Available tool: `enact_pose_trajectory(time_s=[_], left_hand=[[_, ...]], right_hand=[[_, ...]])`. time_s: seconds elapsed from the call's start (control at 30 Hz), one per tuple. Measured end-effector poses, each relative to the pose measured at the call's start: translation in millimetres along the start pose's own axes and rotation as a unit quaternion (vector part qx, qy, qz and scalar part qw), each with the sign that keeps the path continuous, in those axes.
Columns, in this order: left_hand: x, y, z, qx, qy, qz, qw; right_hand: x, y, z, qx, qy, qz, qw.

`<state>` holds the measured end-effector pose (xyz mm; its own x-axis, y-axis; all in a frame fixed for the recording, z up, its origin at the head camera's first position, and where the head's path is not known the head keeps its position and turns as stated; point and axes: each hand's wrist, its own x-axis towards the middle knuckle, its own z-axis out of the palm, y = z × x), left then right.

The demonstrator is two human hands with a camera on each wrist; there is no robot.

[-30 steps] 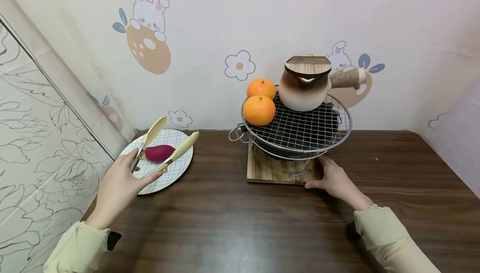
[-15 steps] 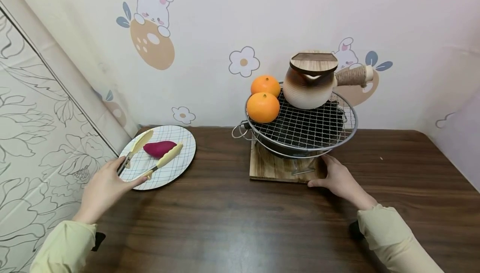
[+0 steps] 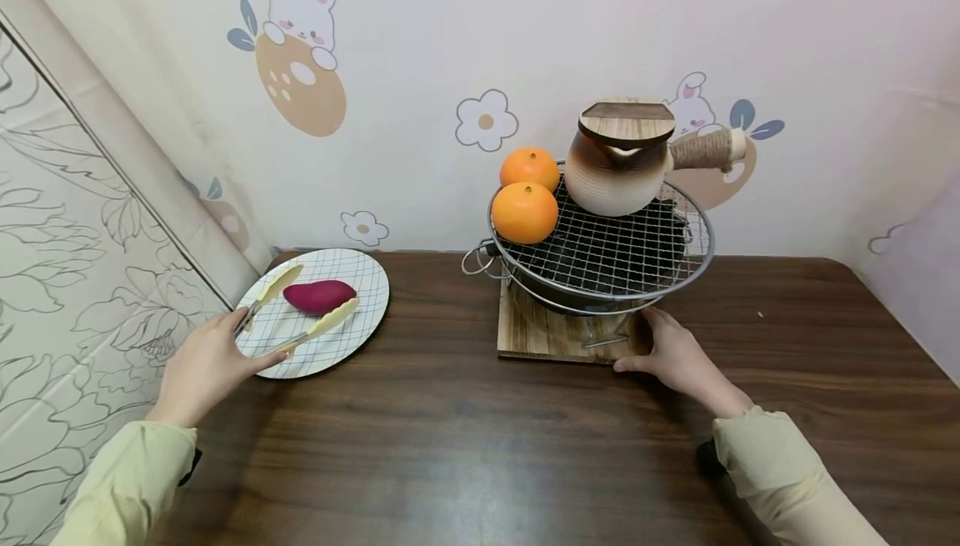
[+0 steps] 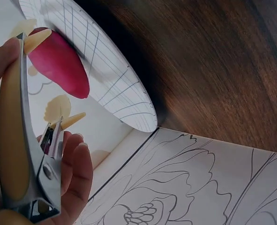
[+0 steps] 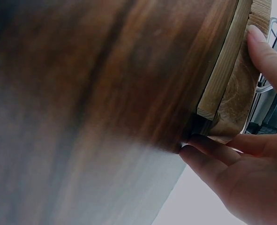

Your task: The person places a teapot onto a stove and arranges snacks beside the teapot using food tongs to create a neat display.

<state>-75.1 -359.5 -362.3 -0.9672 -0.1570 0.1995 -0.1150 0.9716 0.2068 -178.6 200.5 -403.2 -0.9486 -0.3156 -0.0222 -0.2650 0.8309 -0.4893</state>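
Note:
My left hand (image 3: pixel 202 367) holds a pair of tongs (image 3: pixel 328 321) with cream scalloped tips and metal arms. The tongs stand spread, one tip on each side of a purple sweet potato (image 3: pixel 320 297). That sweet potato lies on a white checked plate (image 3: pixel 369 292); in the left wrist view a tip overlaps one end of it, and contact is hard to tell. At the right, my right hand (image 3: pixel 678 358) grips the corner of a wooden board (image 3: pixel 536 336), thumb at the front edge. In the right wrist view its fingers curl by the board's edge (image 5: pixel 243 89).
A round grill with a wire rack (image 3: pixel 600 267) stands on the board. On the rack are two oranges (image 3: pixel 525 212) and a clay pot (image 3: pixel 615 179) with a wooden lid and a rope-wrapped handle. A patterned wall covering (image 3: pixel 420 71) rises behind the brown table (image 3: pixel 450 446).
My left hand has moved left and lowered the tongs, so their tips now lie beside the sweet potato. The right hand keeps its grip on the board. The head view has shifted slightly.

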Motion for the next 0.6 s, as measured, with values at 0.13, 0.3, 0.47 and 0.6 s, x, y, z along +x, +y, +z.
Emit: enact_pose_trajectory(time_s=[0.13,0.3,0.47,0.6], left_hand=[[2.6,-0.8,2.0,-0.003,0.009,0.015,0.9998],[3.6,0.3,4.0,-0.003,0.022,0.026,0.9994],[3.3,0.7,5.0,0.005,0.033,0.038,0.9987],[4.3,3.6,4.1,0.007,0.018,0.036,0.9992]], right_hand=[[0.2,-0.3,0.2,0.000,-0.001,0.001,1.0000],[0.1,-1.3,-0.1,0.001,-0.001,0.003,1.0000],[0.4,-1.2,-0.2,0.000,0.000,0.005,1.0000],[0.5,-0.5,-0.2,0.000,-0.002,0.006,1.0000]])
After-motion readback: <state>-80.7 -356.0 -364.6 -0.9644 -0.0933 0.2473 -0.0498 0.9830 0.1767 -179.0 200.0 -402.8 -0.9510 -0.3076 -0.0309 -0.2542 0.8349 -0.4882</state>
